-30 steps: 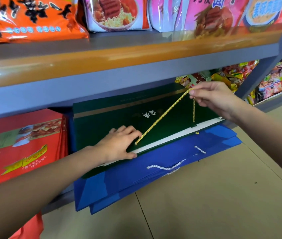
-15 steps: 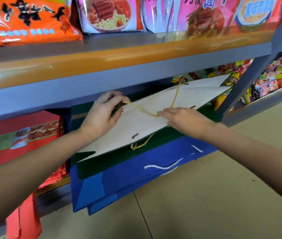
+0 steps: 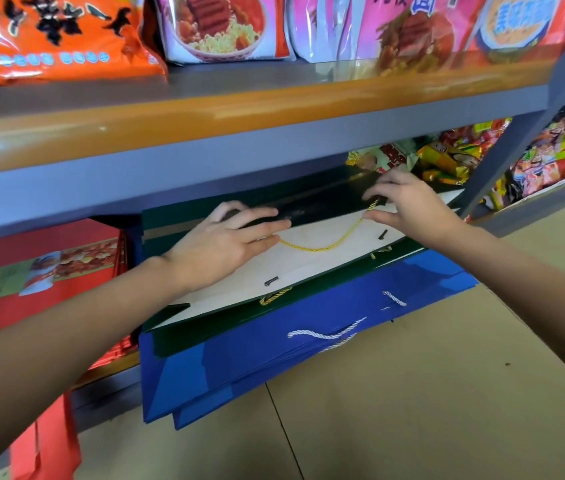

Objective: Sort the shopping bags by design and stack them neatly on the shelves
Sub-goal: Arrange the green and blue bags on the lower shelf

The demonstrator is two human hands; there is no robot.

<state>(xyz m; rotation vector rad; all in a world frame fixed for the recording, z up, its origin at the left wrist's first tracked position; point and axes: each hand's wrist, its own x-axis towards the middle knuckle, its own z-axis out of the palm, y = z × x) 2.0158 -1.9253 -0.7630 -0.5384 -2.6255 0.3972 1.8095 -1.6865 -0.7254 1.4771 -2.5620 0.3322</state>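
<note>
The single head-worn view looks forward and down, close in, beneath the grey shelf [image 3: 274,147].

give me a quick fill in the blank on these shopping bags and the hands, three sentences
1. The green bag lies on top of the ____ bags.
2. The green bag's cord handle is ____ in colour.
3. The right hand pinches the cord while the left hand lies flat on the bag's ____ inner panel.

Missing words: blue; yellow; white

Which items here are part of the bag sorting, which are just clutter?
Job: dark green paper bag with gold rope handle, blue paper bags with white rope handles, red printed paper bags.
Bystanders: orange snack packet, pink noodle packets, mixed snack packets.
</note>
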